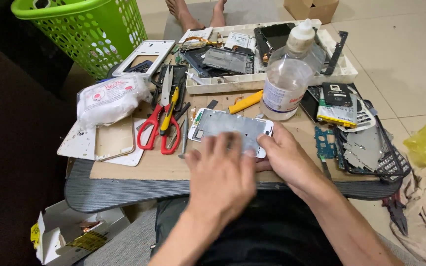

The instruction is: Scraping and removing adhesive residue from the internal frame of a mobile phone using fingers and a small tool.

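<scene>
Head-camera footage looked down on a low work board (124, 170) covered in brown cardboard, where a white phone frame (230, 129) lay flat near the front edge, its bare metal inner plate facing up. The left hand (221, 173) rested palm-down over the frame's near edge, fingers slightly spread and blurred with motion, pressing on the part rather than gripping it. The right hand (283, 158) came in from the side, its fingers curled against the frame's right end; whether they pinched the edge or merely steadied it could not be told. That two-handed hold seemed meant to keep the thin frame from sliding on the cardboard. Red-handled scissors (156, 129) lay just left of the frame, with a yellow-handled cutter (170, 111) across them and slim metal tools beside, all close enough to reach easily. A clear plastic bottle (288, 74) with a white cap stood upright just behind the frame, in front of a white tray (267, 81) full of phone parts. A white bag of wadding (110, 97) sat to the far left, loose circuit boards and shields (366, 148) to the right, and a green basket (87, 29) stood on the floor beyond.
</scene>
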